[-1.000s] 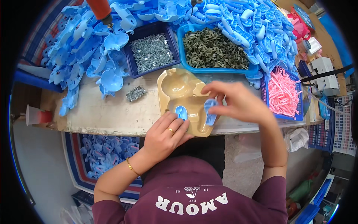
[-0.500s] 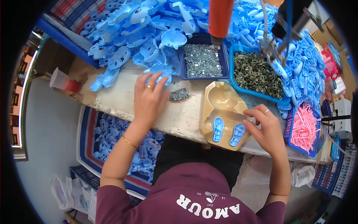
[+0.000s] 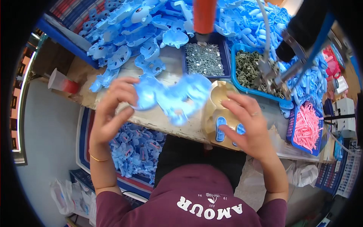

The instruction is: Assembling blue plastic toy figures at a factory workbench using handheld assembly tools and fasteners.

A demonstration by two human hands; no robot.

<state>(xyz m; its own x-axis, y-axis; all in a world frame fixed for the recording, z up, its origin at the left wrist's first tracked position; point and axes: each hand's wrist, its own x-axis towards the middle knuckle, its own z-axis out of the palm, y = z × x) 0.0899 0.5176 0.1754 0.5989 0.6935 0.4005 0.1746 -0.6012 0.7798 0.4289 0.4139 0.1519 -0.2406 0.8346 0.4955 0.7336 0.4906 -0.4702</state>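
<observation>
My left hand is closed on the left end of a blue plastic toy shell half, smeared by motion. The shell hangs above the table, stretching right toward a tan molded fixture. Over the fixture's right side hovers my right hand, fingers and thumb apart, with nothing in it. Two small blue foot-shaped parts lie in the fixture's lower recesses: the left foot part shows well, while my right hand partly covers the right foot part.
Behind are a tray of screws, a blue tray of dark metal clips and heaped blue shells. An orange-red screwdriver hangs overhead, a metal clamp arm at right. A basket of pink strips stands far right.
My left hand has picked up a blue shell half and drawn it nearer. My right hand has moved left over the fixture. The small screw heap on the table is now hidden.
</observation>
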